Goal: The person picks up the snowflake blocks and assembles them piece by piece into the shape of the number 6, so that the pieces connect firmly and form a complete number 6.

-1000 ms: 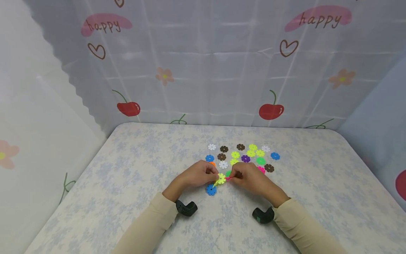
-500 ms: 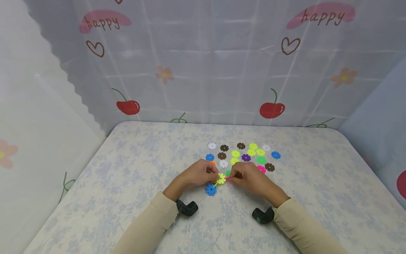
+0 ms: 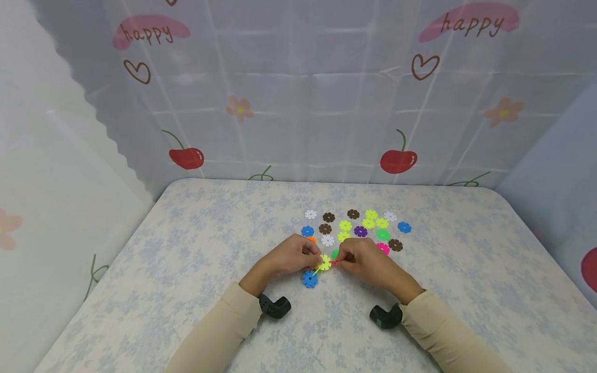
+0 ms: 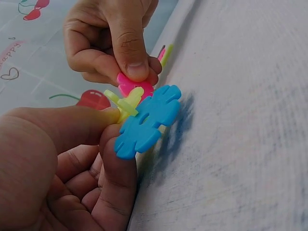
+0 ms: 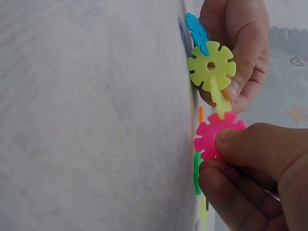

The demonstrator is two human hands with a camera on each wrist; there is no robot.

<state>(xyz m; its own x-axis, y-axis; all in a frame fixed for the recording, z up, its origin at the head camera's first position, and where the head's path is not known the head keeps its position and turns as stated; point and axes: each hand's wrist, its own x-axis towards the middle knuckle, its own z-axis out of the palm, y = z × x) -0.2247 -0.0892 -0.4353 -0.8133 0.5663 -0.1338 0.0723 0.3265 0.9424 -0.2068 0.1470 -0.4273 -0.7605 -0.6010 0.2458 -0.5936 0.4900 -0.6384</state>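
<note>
Above the table, my left hand [image 3: 298, 254] pinches a chain of slotted plastic discs between thumb and fingers. A blue disc [image 4: 149, 122] forms its near end, slotted into a yellow disc [image 5: 204, 72]. A second yellow disc [image 5: 220, 100], set crosswise to the first, lies under the left thumb. My right hand [image 3: 366, 260] holds a pink disc [image 5: 207, 137] between thumb and forefinger. In the right wrist view the pink disc's rim meets the second yellow disc, slot to edge. Fingers hide part of the pink disc.
Loose slotted discs lie spread behind the hands, among them a purple one [image 3: 360, 231], a white one [image 3: 328, 240], a brown one [image 3: 395, 245] and a blue one [image 3: 404, 227]. A green disc [image 3: 335, 253] lies close behind the fingers. A printed curtain [image 3: 298, 129] hangs behind the table.
Both hands keep their grips with the yellow and pink discs meeting between them. Only the head view has shifted slightly.
</note>
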